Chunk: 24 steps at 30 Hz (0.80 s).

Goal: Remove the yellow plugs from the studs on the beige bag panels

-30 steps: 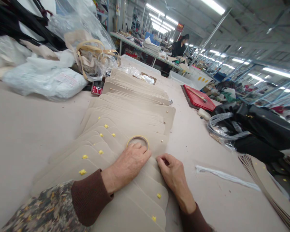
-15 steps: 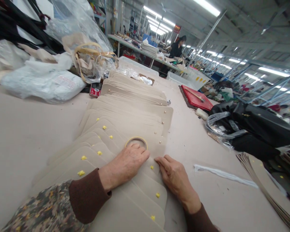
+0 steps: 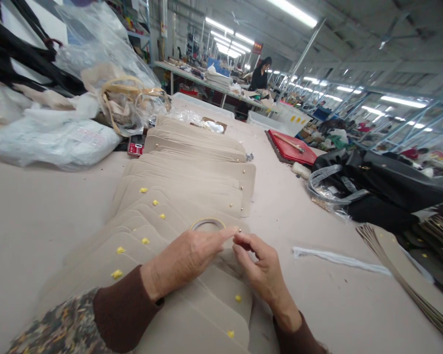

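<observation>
Beige panels (image 3: 162,280) with rounded corners lie overlapped in a long fanned row; several carry small yellow tabs (image 3: 116,274), others small metal studs (image 3: 243,171). My left hand (image 3: 188,255) is over the row, fingers closed at a panel edge that looks raised, with its index finger stretched toward a stud. My right hand (image 3: 262,268) is curled at the same edge, thumb and index finger bent toward each other; what lies between them is too small to make out. A roll of tape (image 3: 207,222) rests on the panels just behind my left fingers, partly hidden.
Plastic-wrapped bundles (image 3: 55,140) stand at the left. On the right are a red slab (image 3: 291,147) with a hammer-like tool on it, a black bag (image 3: 384,182), a white strip (image 3: 339,260) and more stacked panels (image 3: 402,260). A person (image 3: 260,76) stands at a far table.
My fingers have come together at the panel edge, my left index finger reaching further right. The yellow tab beside my right hand no longer shows. The view has shifted slightly.
</observation>
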{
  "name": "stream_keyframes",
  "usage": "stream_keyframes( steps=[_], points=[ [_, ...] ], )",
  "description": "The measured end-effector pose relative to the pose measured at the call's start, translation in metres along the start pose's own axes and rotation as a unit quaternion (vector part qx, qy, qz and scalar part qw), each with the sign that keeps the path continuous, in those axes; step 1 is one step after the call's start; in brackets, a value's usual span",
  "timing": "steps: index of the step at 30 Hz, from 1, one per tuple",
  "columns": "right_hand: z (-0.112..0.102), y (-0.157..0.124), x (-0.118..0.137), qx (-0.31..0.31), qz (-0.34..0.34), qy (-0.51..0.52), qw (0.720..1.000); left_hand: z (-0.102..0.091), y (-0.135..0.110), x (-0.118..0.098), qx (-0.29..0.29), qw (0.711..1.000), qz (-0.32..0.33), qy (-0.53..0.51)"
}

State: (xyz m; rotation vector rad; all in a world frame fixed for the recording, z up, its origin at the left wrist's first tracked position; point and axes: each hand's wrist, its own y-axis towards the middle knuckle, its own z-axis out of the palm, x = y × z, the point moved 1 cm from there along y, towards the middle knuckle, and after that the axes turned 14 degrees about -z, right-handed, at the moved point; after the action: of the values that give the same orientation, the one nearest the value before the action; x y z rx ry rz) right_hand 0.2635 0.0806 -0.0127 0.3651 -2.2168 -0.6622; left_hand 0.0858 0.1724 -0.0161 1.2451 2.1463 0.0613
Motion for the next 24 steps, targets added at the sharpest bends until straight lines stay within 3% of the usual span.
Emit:
stream_keyframes(
  steps=[7,13,16,19,22,24],
  points=[
    [0.015,0.001,0.004,0.016,-0.134,-0.061,0.989,0.006,-0.003,-0.004,0.013,0.999,-0.030,0.012],
    [0.019,-0.003,0.005,-0.003,-0.127,-0.129,0.984,0.005,-0.002,-0.006,0.065,0.996,-0.061,0.005],
    [0.021,-0.002,0.009,-0.040,-0.052,-0.098,0.993,0.006,-0.001,-0.007,0.030,0.998,-0.055,0.009],
    [0.025,0.000,0.008,-0.066,0.110,0.024,0.992,0.008,0.000,-0.011,0.000,0.999,-0.038,0.026],
    [0.025,0.002,-0.001,-0.099,0.253,0.172,0.947,0.008,0.000,-0.017,-0.021,0.999,0.006,0.030],
    [0.020,0.002,-0.012,-0.128,0.302,0.215,0.920,0.007,0.002,-0.020,-0.037,0.998,0.024,0.044]
  ],
)
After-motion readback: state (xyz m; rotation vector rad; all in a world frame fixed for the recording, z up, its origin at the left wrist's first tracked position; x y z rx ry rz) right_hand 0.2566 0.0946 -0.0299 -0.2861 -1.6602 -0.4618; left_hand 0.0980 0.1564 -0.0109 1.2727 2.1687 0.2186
